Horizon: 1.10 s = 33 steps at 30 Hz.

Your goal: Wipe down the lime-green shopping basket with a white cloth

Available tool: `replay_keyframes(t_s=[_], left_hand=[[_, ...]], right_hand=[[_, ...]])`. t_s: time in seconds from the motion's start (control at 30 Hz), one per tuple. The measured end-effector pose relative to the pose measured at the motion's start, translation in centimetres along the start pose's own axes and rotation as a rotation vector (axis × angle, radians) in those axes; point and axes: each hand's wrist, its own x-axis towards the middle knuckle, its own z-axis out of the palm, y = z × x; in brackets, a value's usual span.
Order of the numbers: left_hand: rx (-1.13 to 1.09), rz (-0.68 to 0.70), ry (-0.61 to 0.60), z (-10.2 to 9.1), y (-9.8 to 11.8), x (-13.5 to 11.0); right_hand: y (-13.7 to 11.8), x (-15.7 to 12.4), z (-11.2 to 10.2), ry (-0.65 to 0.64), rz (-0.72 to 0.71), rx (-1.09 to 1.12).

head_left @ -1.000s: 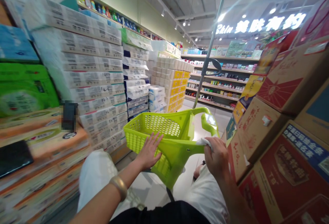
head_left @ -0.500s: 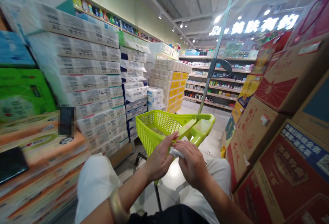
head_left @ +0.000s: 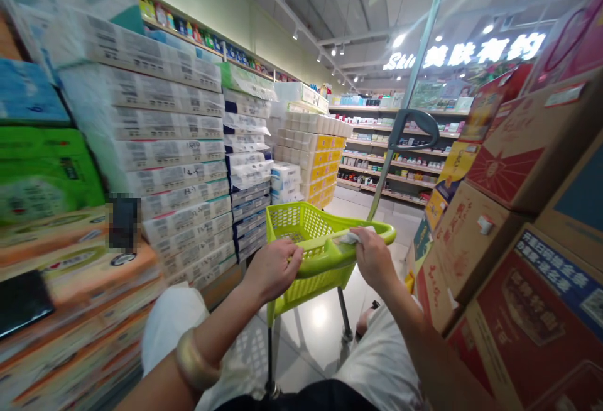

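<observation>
Here, a lime-green plastic mesh shopping basket on a wheeled trolley (head_left: 294, 225) stands at 12 o'clock, directly before the wearer, its moulded green crossbar (head_left: 320, 249) lying between both hands. The left hand (head_left: 273, 269), a gold metal bangle (head_left: 194, 359) at its wrist, is clenched over the crossbar with fingers curled round it, apparently steadying the trolley. The right hand (head_left: 374, 259) grasps a crumpled white paper tissue (head_left: 351, 237), pressing it against the right part of the crossbar. A slim grey metal pole (head_left: 384, 175) rises from the basket toward 1 o'clock, topped by a dark curved handle (head_left: 417, 123). Plastic-wrapped stacks of toilet paper rolls (head_left: 174, 147) fill 10 o'clock, and brown cardboard cartons (head_left: 494, 260) are piled at 3 o'clock, so the trolley sits in a narrow aisle between them. Long shelves of packaged goods (head_left: 414, 163) stand beyond, near 1 o'clock.
</observation>
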Motion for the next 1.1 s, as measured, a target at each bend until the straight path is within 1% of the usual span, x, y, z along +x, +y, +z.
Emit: replay_keyframes(t_s=[0.1,0.17,0.23,0.33,0.37,0.43,0.53,0.6,0.67,0.73,0.83,0.9,0.97,1.03,1.1], left_hand=[[0.102,0.0,-0.027,-0.2,0.9,1.2],[0.18,-0.022,-0.058,-0.2,1.2,1.8],[0.258,-0.059,-0.08,-0.2,1.0,2.2],[0.335,-0.119,-0.074,-0.4,0.2,2.4],[0.348,-0.133,-0.067,-0.4,-0.1,2.4],[0.37,-0.148,-0.051,-0.3,-0.7,2.3],[0.4,-0.174,-0.039,-0.2,-1.4,2.3],[0.403,-0.192,-0.056,-0.3,-1.7,2.4],[0.398,-0.207,-0.081,-0.5,-2.0,2.5],[0.404,-0.218,-0.101,-0.8,-2.3,2.5],[0.415,-0.232,-0.108,-1.0,-2.6,2.6],[0.416,-0.243,-0.112,-0.9,-2.6,2.7],[0.416,-0.254,-0.114,-0.8,-2.5,2.7],[0.42,-0.261,-0.109,-0.7,-2.3,2.8],[0.42,-0.26,-0.107,-0.6,-2.3,3.0]], right_hand=[[-4.1,0.3,0.7,-0.163,-0.189,0.199],[-5.3,0.8,0.7,-0.252,-0.244,0.262],[-4.9,1.7,0.3,-0.313,-0.19,0.226],[-3.1,3.2,-0.3,-0.395,0.009,0.068],[-2.7,3.7,-0.4,-0.428,0.056,0.025],[-3.1,4.5,-0.3,-0.501,0.071,-0.019],[-5.8,5.3,0.7,-0.593,-0.05,-0.025],[-8.0,5.9,1.7,-0.638,-0.142,0.0],[-9.2,6.8,2.5,-0.697,-0.194,0.027],[-9.1,7.9,3.0,-0.774,-0.181,0.029],[-6.6,9.2,3.2,-0.861,-0.094,0.013],[-4.6,9.9,3.1,-0.884,-0.039,0.016],[-3.5,10.3,3.2,-0.884,0.015,0.029],[-3.6,10.6,3.6,-0.89,0.046,0.033],[-4.8,10.9,4.1,-0.909,0.031,0.041]])
